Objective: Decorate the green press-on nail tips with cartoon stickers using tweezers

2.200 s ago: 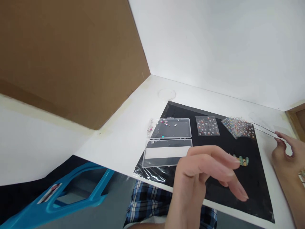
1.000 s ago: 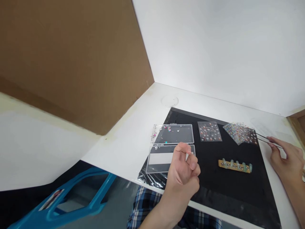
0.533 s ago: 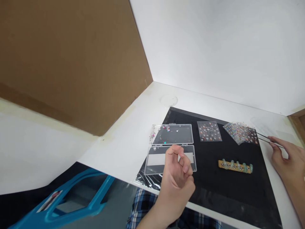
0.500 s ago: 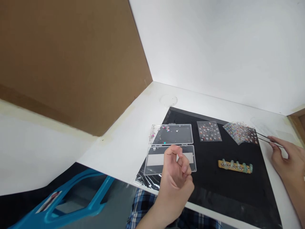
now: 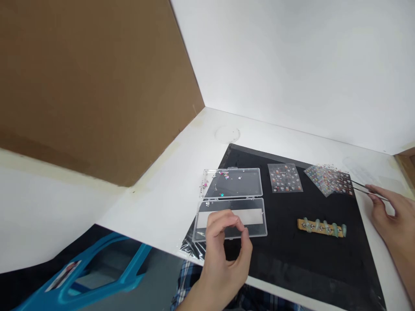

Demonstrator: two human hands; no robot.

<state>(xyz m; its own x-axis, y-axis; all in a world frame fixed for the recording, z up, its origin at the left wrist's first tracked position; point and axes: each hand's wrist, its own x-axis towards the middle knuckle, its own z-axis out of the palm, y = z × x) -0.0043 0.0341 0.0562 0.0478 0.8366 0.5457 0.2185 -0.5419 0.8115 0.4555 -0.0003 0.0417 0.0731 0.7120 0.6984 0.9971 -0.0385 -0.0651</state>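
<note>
My left hand (image 5: pixel 227 252) hovers over the front edge of the black mat (image 5: pixel 292 263), fingers curled with thumb and forefinger pressed together; whatever lies between them is too small to see. Just beyond its fingertips lies an open clear plastic box (image 5: pixel 231 220), whose far half (image 5: pixel 235 183) holds several tiny coloured gems. My right hand (image 5: pixel 391 216) rests at the mat's right edge, pinching thin metal tweezers (image 5: pixel 365 188) whose tips point at a fanned stack of sticker sheets (image 5: pixel 329 179). A wooden strip with several teal nail tips (image 5: pixel 322 226) lies between the hands.
Another sticker sheet (image 5: pixel 285 178) lies flat on the mat behind the strip. The mat sits on a white desk (image 5: pixel 168 190) with a brown board (image 5: pixel 81 86) on the left and a white wall behind. A blue plastic chair (image 5: pixel 81 276) stands below left.
My left hand has dropped lower and nearer to me, from over the box lid to its front edge. The right hand with the tweezers has barely moved.
</note>
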